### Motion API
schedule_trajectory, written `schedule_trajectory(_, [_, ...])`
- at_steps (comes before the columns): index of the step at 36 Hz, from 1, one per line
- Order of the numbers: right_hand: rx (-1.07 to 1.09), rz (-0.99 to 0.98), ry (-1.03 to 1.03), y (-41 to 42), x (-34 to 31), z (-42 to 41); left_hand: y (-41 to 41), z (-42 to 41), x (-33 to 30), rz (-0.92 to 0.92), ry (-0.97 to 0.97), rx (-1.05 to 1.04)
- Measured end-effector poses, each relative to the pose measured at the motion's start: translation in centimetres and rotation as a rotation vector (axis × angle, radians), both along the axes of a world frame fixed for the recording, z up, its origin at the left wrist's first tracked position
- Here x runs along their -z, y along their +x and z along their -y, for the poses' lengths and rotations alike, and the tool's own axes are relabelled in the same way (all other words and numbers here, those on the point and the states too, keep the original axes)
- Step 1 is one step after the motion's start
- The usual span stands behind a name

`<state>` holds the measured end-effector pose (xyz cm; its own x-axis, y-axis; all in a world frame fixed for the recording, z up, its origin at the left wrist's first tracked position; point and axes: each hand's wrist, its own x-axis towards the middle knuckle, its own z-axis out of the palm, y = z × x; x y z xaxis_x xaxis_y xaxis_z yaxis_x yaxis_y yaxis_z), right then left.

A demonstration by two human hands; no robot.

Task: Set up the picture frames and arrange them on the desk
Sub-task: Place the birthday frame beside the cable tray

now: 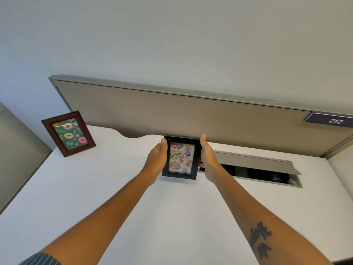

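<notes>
Both hands are on the black frame [180,158] right now — left hand [157,158] flat against its left edge, right hand [207,157] pressed along the right edge, so the grip is clamped on the frame from both sides with the thumbs pointing up by the top corners. I can't see the fingers behind it, they're hidden by the frame itself. The picture inside is a "Happy Birthday" card with balloons, facing me, upright in portrait. Its bottom edge looks like it's at the desk [107,188] surface, though I can't tell for sure if it's resting or just above it.

Just behind and to the right of the frame there's an open cable tray [267,175] sunk into the desk, lid flipped up, dark inside. Behind all that runs the beige partition panel [172,113], with a dark "212" label [332,121] at its right end.

Well off to the left, near the back corner of the desk, the brown wooden frame [68,133] stands upright on its own — donut pattern on green, leaning back a little.
</notes>
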<state>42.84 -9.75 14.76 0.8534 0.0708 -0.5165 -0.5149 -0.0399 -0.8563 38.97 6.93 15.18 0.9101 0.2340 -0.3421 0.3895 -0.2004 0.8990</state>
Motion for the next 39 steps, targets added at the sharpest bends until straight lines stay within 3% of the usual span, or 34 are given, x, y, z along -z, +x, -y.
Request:
schedule_trajectory(13, [0.037, -0.097, 0.034, 8.8, 4.9, -1.4, 7.5, -0.9, 3.1, -0.001, -0.037, -0.011])
schedule_trajectory(39, [-0.009, -0.123, 0.02, 9.8, 6.8, -1.1, 8.4, -1.4, 4.9, -0.044, -0.006, -0.001])
